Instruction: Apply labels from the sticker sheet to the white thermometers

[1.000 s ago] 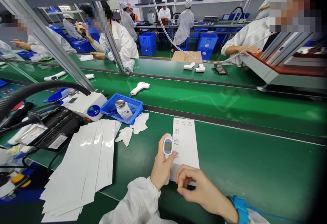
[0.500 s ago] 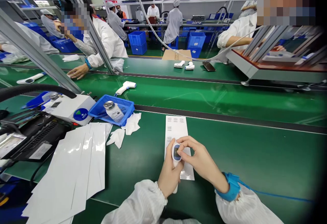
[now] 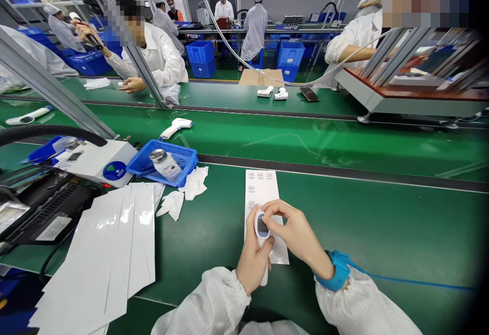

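Note:
My left hand [image 3: 252,261] is wrapped round the handle of a white infrared thermometer [image 3: 262,226], whose blue-rimmed screen faces up. At the upper right of that screen, the thumb and forefinger of my right hand [image 3: 292,228] are pinched together; anything between them is too small to make out. Beneath both hands a white label sheet [image 3: 263,185] lies on the green bench, with printed labels along its top and left side. A blue wrist strap [image 3: 336,271] with a cord circles my right wrist.
To the left lie white sheets [image 3: 99,253], crumpled tissues [image 3: 171,205] and a blue tray [image 3: 153,174] holding a metal-capped bottle [image 3: 166,164]. Beyond runs a green conveyor belt [image 3: 267,139] carrying another thermometer [image 3: 176,128]. Co-workers sit across it. A metal post [image 3: 64,85] slants at left.
My hands keep nearly the same hold, and the screen has turned slightly. The thermometers on the belt have shifted left. A co-worker's hand across the belt has drawn back from it.

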Action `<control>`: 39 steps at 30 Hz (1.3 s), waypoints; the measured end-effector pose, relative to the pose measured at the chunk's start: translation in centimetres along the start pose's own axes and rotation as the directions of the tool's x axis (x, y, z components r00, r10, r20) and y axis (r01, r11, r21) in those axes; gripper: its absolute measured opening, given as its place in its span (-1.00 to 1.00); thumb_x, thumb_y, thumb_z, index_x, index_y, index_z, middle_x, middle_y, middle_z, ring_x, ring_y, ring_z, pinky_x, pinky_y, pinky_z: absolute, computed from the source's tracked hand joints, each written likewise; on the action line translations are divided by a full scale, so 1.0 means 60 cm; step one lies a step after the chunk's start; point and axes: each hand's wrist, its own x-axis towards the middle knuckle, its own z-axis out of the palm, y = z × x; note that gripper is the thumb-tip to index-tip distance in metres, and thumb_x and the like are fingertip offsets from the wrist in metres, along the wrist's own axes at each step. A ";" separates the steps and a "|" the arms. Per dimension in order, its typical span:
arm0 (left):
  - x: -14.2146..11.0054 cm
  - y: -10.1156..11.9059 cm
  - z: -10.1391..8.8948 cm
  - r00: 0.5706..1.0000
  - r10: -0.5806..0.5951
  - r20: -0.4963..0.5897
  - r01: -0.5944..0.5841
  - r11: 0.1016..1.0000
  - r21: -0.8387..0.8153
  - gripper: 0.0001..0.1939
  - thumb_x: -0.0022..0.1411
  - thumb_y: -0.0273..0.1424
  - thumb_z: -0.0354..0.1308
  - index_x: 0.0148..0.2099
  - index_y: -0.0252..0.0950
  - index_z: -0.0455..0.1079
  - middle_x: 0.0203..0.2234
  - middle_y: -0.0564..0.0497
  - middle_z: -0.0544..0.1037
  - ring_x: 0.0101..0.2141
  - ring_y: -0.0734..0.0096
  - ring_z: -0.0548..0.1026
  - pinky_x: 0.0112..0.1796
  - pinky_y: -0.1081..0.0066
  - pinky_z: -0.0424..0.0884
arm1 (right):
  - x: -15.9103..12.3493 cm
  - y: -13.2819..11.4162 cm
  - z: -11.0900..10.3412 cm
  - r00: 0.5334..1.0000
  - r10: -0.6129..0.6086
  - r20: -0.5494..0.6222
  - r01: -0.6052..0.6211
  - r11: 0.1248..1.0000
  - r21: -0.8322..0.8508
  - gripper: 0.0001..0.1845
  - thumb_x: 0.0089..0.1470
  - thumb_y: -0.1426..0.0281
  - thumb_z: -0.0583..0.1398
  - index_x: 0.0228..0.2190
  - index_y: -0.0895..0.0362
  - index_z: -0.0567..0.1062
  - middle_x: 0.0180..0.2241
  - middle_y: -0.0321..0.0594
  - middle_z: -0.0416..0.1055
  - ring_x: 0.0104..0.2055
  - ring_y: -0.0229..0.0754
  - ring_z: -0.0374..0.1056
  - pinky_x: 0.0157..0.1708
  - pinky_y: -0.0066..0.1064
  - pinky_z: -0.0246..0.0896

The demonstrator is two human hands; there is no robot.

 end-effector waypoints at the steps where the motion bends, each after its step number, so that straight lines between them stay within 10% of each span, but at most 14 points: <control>1: 0.000 0.000 0.000 1.000 0.002 0.003 -0.002 1.000 0.005 -0.28 0.31 -0.27 0.05 0.37 0.05 -0.25 0.36 -0.17 -0.05 -0.62 0.70 0.32 -0.60 0.43 0.35 | 0.000 -0.001 0.000 1.000 0.003 0.000 -0.003 1.000 -0.006 -0.92 0.01 0.45 0.20 -0.50 0.08 0.48 -0.21 -0.20 0.53 -0.13 -0.12 0.45 -0.10 -0.30 0.31; 39: -0.008 0.005 -0.007 0.998 0.014 0.064 -0.011 0.998 -0.054 -0.19 0.24 -0.29 0.06 0.40 -0.04 -0.30 0.32 -0.23 0.05 -0.62 0.65 0.31 -0.55 0.38 0.32 | 0.004 0.002 -0.003 1.000 0.018 0.007 -0.018 1.000 0.015 -0.94 -0.01 0.43 0.20 -0.49 0.08 0.47 -0.24 -0.25 0.52 -0.15 -0.15 0.44 -0.11 -0.33 0.26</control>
